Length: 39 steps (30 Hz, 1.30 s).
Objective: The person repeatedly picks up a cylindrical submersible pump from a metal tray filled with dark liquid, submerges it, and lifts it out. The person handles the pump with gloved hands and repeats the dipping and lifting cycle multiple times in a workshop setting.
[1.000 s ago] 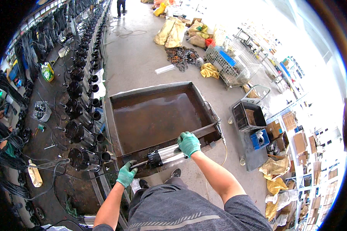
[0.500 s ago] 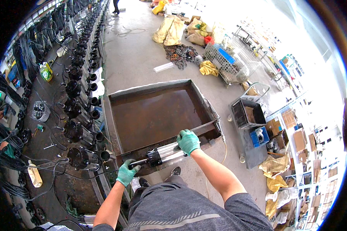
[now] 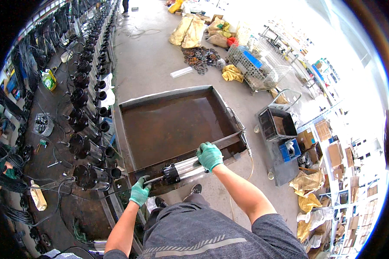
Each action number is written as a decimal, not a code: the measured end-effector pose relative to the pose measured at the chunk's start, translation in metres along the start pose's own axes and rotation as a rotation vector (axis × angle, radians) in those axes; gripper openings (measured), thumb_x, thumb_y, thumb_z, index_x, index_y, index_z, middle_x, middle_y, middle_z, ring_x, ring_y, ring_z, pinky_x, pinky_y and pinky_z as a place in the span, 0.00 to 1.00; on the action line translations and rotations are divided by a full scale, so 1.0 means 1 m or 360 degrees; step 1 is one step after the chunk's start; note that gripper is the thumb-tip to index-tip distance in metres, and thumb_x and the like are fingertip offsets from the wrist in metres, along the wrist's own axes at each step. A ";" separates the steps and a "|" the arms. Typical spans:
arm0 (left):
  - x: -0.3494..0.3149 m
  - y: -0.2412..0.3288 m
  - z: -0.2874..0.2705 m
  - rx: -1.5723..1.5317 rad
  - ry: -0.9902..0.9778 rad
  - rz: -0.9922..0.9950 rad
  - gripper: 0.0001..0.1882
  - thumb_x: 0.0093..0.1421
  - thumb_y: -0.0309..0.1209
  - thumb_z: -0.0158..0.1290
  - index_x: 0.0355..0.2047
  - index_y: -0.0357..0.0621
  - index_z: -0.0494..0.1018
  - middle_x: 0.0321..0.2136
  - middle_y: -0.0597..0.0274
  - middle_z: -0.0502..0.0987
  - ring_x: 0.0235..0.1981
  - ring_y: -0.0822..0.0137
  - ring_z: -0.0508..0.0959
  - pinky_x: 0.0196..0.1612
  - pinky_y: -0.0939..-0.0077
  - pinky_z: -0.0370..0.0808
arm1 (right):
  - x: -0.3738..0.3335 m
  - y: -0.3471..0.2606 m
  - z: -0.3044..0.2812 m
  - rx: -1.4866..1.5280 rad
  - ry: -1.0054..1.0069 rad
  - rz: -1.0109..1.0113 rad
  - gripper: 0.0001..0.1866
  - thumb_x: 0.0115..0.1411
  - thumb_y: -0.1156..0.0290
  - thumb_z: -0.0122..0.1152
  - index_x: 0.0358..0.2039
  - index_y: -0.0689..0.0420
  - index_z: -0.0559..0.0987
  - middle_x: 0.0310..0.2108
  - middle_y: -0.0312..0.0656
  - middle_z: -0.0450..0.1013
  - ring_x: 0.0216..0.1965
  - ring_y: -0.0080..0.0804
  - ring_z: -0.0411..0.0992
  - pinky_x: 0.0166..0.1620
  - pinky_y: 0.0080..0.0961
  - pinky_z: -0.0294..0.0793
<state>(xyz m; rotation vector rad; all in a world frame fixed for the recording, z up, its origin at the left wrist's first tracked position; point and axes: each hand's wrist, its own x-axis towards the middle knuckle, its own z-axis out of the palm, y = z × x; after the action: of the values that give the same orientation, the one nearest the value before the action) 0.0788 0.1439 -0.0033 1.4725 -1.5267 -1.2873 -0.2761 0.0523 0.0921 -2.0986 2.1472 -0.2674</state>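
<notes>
A submersible pump [image 3: 186, 168], with a shiny steel barrel and a black ribbed collar, lies sideways along the near edge of a metal tank [image 3: 124, 142]. My right hand [image 3: 210, 156], in a green glove, is wrapped over the right end of its barrel. At the pump's left end a thin rod-like piece sticks out, and my left hand [image 3: 139, 191], gloved alike, closes round its tip. Brown, murky water [image 3: 177, 129] fills the tank beyond the pump. My palms and the pump's underside are hidden.
Left of the tank, similar pumps [image 3: 90, 177] stand in a long row with black cables. A cream bottle [image 3: 38, 196] lies on the dark bench. To the right is a cart with a black crate [image 3: 277, 125] and a blue bin [image 3: 290, 150]. A hose [image 3: 251, 166] hangs by the tank.
The whole view has shifted slightly. Both hands keep their hold on the pump, which stays at the tank's near edge.
</notes>
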 end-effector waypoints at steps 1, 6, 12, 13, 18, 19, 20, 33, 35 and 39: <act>0.000 0.003 0.003 -0.0321 0.0052 0.0114 0.21 0.65 0.27 0.59 0.58 0.47 0.74 0.37 0.66 0.83 0.33 0.59 0.82 0.39 0.67 0.79 | 0.000 0.001 0.000 -0.0004 0.0003 -0.0007 0.12 0.64 0.60 0.57 0.35 0.54 0.81 0.41 0.50 0.78 0.45 0.53 0.77 0.50 0.46 0.77; 0.001 0.002 -0.014 -0.1899 -0.0377 -0.0938 0.25 0.69 0.42 0.58 0.63 0.47 0.71 0.40 0.66 0.80 0.39 0.69 0.81 0.37 0.72 0.77 | 0.001 0.000 0.000 0.0020 -0.0019 0.0002 0.13 0.64 0.59 0.56 0.36 0.55 0.81 0.40 0.51 0.78 0.45 0.53 0.77 0.51 0.46 0.76; 0.005 -0.005 -0.028 -0.0580 -0.0420 -0.0419 0.22 0.66 0.34 0.60 0.58 0.43 0.73 0.38 0.61 0.80 0.39 0.65 0.81 0.38 0.65 0.78 | 0.002 0.000 -0.002 0.0018 -0.0041 -0.0007 0.14 0.65 0.59 0.55 0.36 0.56 0.81 0.40 0.52 0.78 0.45 0.54 0.77 0.51 0.46 0.76; 0.009 -0.009 -0.029 -0.0258 -0.0472 -0.0298 0.21 0.66 0.33 0.61 0.57 0.42 0.74 0.38 0.60 0.80 0.40 0.64 0.82 0.38 0.64 0.78 | 0.002 -0.001 -0.002 0.0020 -0.0052 -0.0005 0.14 0.65 0.59 0.54 0.36 0.56 0.81 0.40 0.52 0.78 0.45 0.54 0.77 0.51 0.46 0.76; 0.007 0.010 -0.014 0.1082 -0.0084 -0.0004 0.16 0.64 0.35 0.62 0.47 0.38 0.79 0.29 0.63 0.82 0.29 0.66 0.79 0.35 0.65 0.77 | 0.000 0.001 -0.001 0.0032 -0.0027 0.0005 0.14 0.66 0.60 0.53 0.36 0.57 0.80 0.40 0.52 0.78 0.44 0.54 0.77 0.51 0.46 0.75; 0.007 0.004 -0.013 0.0746 -0.0106 -0.0046 0.15 0.64 0.34 0.61 0.47 0.38 0.80 0.29 0.64 0.82 0.29 0.65 0.80 0.34 0.65 0.77 | 0.000 0.001 0.000 0.0035 -0.0013 0.0001 0.14 0.66 0.60 0.53 0.36 0.57 0.80 0.40 0.52 0.78 0.44 0.54 0.77 0.51 0.46 0.75; 0.008 -0.002 -0.013 0.0410 -0.0128 -0.0086 0.14 0.65 0.34 0.60 0.47 0.39 0.80 0.29 0.64 0.82 0.29 0.65 0.81 0.33 0.65 0.77 | 0.001 0.001 0.000 0.0039 -0.0016 -0.0014 0.14 0.66 0.60 0.54 0.36 0.57 0.80 0.40 0.52 0.78 0.44 0.54 0.77 0.51 0.46 0.75; 0.005 0.036 -0.032 0.1105 -0.0403 -0.0115 0.20 0.63 0.31 0.59 0.55 0.39 0.73 0.35 0.47 0.83 0.38 0.53 0.84 0.43 0.60 0.79 | -0.005 0.005 -0.002 0.0086 0.0005 0.0013 0.13 0.65 0.60 0.56 0.35 0.56 0.80 0.39 0.51 0.78 0.45 0.53 0.76 0.51 0.46 0.76; 0.008 -0.004 -0.033 0.0784 -0.0265 0.0102 0.18 0.63 0.33 0.60 0.50 0.40 0.76 0.31 0.50 0.83 0.33 0.56 0.83 0.40 0.62 0.78 | -0.002 -0.002 -0.004 0.0095 0.0008 -0.0002 0.13 0.65 0.59 0.55 0.35 0.56 0.80 0.39 0.51 0.78 0.44 0.53 0.76 0.50 0.46 0.76; 0.032 0.006 -0.043 0.0284 -0.0730 -0.0347 0.15 0.61 0.32 0.62 0.46 0.37 0.78 0.30 0.62 0.80 0.30 0.69 0.77 0.35 0.68 0.75 | -0.002 0.004 0.000 0.0073 0.0038 -0.0017 0.13 0.65 0.60 0.55 0.34 0.56 0.80 0.38 0.51 0.78 0.43 0.53 0.77 0.49 0.46 0.76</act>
<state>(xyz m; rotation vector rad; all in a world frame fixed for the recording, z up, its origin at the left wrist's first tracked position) 0.1112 0.1028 0.0098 1.5609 -1.8484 -1.7485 -0.2796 0.0543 0.0910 -2.0927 2.1228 -0.3413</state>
